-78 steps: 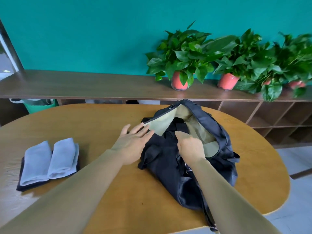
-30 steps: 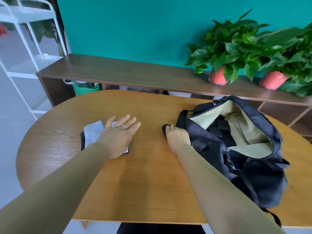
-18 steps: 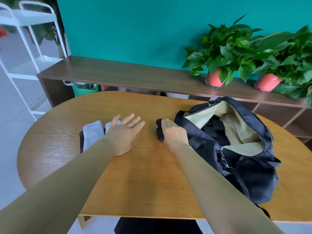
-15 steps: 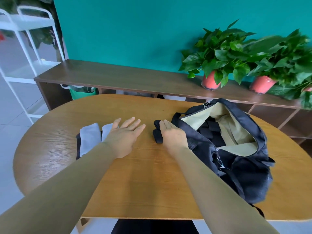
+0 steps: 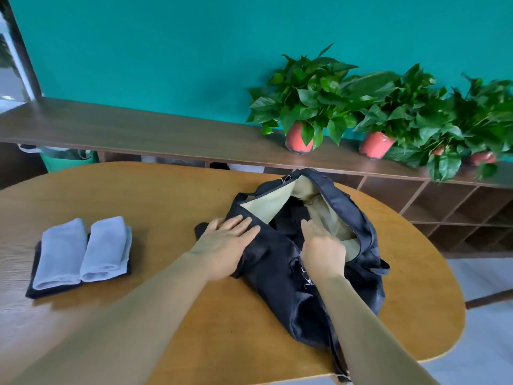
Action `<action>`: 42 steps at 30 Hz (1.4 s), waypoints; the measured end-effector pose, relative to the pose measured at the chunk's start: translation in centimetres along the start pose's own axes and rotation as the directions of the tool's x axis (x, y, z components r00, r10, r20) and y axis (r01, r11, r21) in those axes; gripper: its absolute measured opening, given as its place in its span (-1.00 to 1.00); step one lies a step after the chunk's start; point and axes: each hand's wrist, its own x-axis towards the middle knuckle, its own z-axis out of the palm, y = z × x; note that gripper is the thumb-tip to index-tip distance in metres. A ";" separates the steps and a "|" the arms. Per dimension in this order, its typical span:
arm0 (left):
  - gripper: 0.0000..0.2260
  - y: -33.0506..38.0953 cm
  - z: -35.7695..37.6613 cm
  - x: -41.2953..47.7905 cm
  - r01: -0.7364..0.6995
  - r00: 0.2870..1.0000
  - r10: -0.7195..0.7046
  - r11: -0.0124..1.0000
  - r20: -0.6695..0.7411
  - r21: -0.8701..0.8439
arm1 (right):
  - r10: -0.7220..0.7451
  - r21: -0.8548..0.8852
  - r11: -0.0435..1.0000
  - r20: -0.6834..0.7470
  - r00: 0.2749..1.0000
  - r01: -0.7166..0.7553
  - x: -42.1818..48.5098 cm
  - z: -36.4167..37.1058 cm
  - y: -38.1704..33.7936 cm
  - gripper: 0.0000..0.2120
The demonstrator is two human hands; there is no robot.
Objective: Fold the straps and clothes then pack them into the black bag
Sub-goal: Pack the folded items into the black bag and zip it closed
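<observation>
Head: left hand [image 5: 222, 245] on black bag [image 5: 280, 290]

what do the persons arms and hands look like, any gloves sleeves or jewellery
Both the left hand and the right hand are bare: no gloves, and no ring, watch or bracelet shows. The left sleeve and the right sleeve look like snug, plain olive-tan fabric that ends at the wrist, with no logo, pattern or cuff detail visible.

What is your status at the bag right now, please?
Left hand flat on black bag rim. Right hand open at its mouth. Folded clothes unpacked, off to the left. Nothing blocking.
</observation>
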 end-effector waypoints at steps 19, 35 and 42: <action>-0.36 -1.7 0.3 0.3 -0.002 1.000 0.002 0.997 -0.001 0.081 | 0.025 0.001 1.000 0.294 0.956 -0.027 2.5 1.8 1.8 -0.52; -0.39 -11.7 -1.6 -10.4 0.241 0.970 -0.241 0.962 -0.015 0.127 | -0.445 0.034 0.891 0.265 0.856 0.453 2.2 0.8 -16.8 -0.38; -0.40 -13.3 -0.8 -11.3 0.239 0.970 -0.242 0.962 0.006 0.136 | -0.376 -0.013 0.912 0.374 0.848 0.410 3.0 3.4 -17.8 -0.50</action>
